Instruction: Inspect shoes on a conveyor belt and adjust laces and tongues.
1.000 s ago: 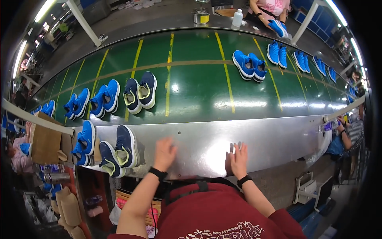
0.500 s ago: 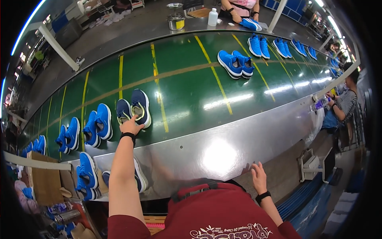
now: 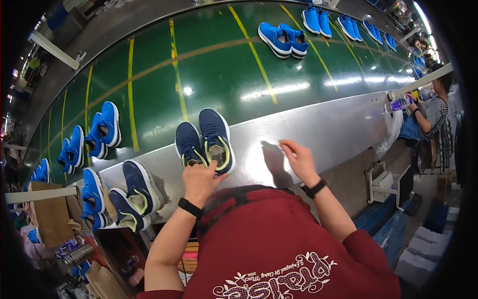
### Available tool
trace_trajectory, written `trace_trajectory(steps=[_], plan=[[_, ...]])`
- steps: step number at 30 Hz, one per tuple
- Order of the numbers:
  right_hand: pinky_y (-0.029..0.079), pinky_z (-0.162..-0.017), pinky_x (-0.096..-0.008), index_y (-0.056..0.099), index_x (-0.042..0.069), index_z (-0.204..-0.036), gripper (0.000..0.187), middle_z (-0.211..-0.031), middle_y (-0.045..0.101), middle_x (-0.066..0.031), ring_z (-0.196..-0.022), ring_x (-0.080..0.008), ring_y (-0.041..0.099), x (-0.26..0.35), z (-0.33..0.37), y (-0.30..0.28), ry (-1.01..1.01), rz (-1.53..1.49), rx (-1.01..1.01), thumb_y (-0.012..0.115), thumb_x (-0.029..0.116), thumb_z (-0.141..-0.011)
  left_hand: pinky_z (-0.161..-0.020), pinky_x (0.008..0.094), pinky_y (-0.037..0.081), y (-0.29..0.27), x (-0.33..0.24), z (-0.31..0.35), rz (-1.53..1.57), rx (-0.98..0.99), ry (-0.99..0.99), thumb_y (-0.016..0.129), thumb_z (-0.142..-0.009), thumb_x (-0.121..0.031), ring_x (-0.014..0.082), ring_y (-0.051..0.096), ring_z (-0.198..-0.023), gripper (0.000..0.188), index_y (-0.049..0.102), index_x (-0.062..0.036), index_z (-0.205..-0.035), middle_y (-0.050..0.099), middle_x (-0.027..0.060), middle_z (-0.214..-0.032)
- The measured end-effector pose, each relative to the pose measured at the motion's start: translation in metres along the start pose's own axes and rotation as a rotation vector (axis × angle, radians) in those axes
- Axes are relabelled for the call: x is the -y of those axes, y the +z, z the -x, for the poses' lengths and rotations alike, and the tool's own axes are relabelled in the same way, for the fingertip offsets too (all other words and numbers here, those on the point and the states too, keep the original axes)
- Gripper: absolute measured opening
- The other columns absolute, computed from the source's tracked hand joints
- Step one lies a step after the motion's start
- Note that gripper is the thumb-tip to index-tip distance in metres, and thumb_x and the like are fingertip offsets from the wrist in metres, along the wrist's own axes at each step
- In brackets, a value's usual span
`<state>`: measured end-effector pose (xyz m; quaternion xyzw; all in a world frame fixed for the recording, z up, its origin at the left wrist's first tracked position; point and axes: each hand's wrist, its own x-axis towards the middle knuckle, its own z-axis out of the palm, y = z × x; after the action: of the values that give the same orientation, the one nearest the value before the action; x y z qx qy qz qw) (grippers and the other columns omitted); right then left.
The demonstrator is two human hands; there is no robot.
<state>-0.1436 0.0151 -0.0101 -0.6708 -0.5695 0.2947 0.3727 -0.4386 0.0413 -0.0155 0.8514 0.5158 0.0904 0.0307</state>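
Head view: the left hand grips a navy pair of shoes at the heel openings, thumb and fingers closed on them. The pair is where the steel ledge meets the green belt; whether lifted or resting, I cannot tell. The right hand, empty and loosely curved, is over the ledge.

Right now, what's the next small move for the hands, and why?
I'd probably bring the right hand in to steady the navy pair: the left hand alone grips both shoes near their heel openings, while the right is empty over the steel ledge, just to the pair's right. I can't tell whether the pair rests on anything.
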Motion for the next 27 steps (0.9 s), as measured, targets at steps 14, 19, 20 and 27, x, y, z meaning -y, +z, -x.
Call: trace_trajectory(steps=[14,19,20,27], plan=[[0.049,-0.074,-0.0430,0.055,0.004,-0.122,0.032,-0.089,0.065,-0.0241,-0.084,-0.0416,0.062,0.013,-0.034,0.072,-0.104,-0.180,0.339,0.052,0.011,-0.091,-0.074,0.0367,0.046,0.030,-0.086,-0.017,0.060,0.152,-0.027,0.077,-0.069,-0.025,0.0274,0.055,-0.084,0.033,0.061,-0.0013,-0.085,0.060,0.0126,-0.083],[0.050,-0.088,-0.0361,0.055,0.005,-0.126,0.035,-0.112,0.064,-0.0207,-0.102,-0.0337,0.064,0.018,-0.027,0.056,-0.047,-0.081,0.373,0.054,0.014,-0.092,-0.069,0.0388,0.047,0.045,-0.103,-0.016,0.202,0.088,0.022,0.073,-0.069,-0.019,0.0278,0.059,-0.078,0.023,0.062,-0.0022,-0.080,0.061,0.0118,-0.075],[0.050,-0.088,-0.0361,0.055,0.005,-0.126,0.035,-0.112,0.064,-0.0207,-0.102,-0.0337,0.064,0.019,-0.025,0.054,-0.039,-0.078,0.389,0.054,0.014,-0.092,-0.068,0.0393,0.048,0.048,-0.105,-0.015,0.224,0.058,0.055,0.073,-0.069,-0.017,0.0284,0.059,-0.077,0.021,0.062,-0.0020,-0.079,0.061,0.0120,-0.075],[0.051,-0.078,-0.0417,0.057,0.003,-0.120,0.034,-0.093,0.066,-0.0199,-0.092,-0.0366,0.063,0.009,-0.009,0.059,-0.206,0.092,0.195,0.060,0.009,-0.087,-0.063,0.0349,0.050,0.062,-0.106,-0.022,0.343,0.025,0.081,0.067,-0.070,-0.011,0.0261,0.062,-0.071,0.014,0.061,-0.0020,-0.078,0.061,0.0128,-0.074]])
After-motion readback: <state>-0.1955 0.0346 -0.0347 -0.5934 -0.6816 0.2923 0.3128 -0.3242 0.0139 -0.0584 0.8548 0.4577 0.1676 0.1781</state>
